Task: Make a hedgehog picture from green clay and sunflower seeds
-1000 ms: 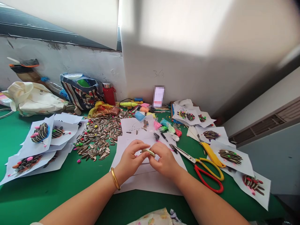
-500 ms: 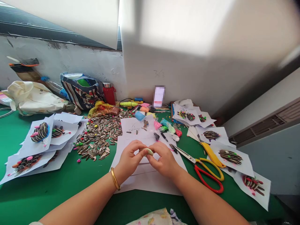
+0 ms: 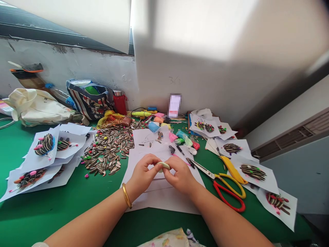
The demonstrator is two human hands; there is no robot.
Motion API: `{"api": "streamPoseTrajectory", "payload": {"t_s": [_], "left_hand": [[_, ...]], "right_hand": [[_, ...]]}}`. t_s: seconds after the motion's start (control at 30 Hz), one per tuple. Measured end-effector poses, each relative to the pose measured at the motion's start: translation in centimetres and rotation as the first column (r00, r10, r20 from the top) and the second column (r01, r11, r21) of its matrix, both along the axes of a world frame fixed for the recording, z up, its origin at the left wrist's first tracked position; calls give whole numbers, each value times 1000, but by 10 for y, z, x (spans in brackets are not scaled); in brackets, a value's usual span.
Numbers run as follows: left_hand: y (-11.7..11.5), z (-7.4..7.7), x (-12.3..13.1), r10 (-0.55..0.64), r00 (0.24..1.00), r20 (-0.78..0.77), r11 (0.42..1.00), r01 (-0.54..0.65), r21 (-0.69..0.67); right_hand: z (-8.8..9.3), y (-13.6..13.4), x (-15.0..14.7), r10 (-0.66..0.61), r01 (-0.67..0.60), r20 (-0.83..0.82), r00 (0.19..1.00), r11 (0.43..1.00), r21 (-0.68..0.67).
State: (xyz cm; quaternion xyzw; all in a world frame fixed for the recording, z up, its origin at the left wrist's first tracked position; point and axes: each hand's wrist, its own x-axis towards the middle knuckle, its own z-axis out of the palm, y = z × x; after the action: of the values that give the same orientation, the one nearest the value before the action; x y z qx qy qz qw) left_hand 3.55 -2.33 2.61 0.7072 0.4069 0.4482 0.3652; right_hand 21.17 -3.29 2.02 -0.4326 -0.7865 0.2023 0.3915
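My left hand (image 3: 146,173) and my right hand (image 3: 178,174) meet over the middle of the desk. Between their fingertips they pinch a pale green piece of modelling clay (image 3: 163,165), flattened and partly covered by the fingers. Beneath them lie white paper sheets (image 3: 159,202), the upper one with a faint pencil outline. Just beyond, a sheet with a line drawing (image 3: 146,138) carries a few sunflower seeds. Black pens (image 3: 189,161) and small bags of coloured clay (image 3: 180,135) lie past my right hand.
Sunflower seeds (image 3: 108,147) spread left of the paper. Scissors (image 3: 218,181) and a yellow utility knife (image 3: 232,169) lie at right. Seed-decorated sheets lie at left (image 3: 24,166) and right (image 3: 269,171). A red flask (image 3: 119,103), a striped bag (image 3: 86,99) and a phone (image 3: 174,105) stand along the wall.
The pale green clay has turned slightly between my fingertips and more of it shows now. Both hands stay in nearly the same place.
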Motion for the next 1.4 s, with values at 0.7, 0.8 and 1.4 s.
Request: {"api": "streamPoseTrajectory", "payload": {"t_s": [0.7,0.8,1.4], "left_hand": [[-4,0,-2,-13,1000,-17,998,14,58],[-3,4,-2,-30,1000,4,999,30,19],[-4,1,-2,-4,998,-63,996,10,86]], "right_hand": [[6,-3,-1,20,-21,7,1000,999,27],[9,-1,0,95,-94,-31,995,996,9],[5,-1,0,48,-47,24,999,999,-13]]}}
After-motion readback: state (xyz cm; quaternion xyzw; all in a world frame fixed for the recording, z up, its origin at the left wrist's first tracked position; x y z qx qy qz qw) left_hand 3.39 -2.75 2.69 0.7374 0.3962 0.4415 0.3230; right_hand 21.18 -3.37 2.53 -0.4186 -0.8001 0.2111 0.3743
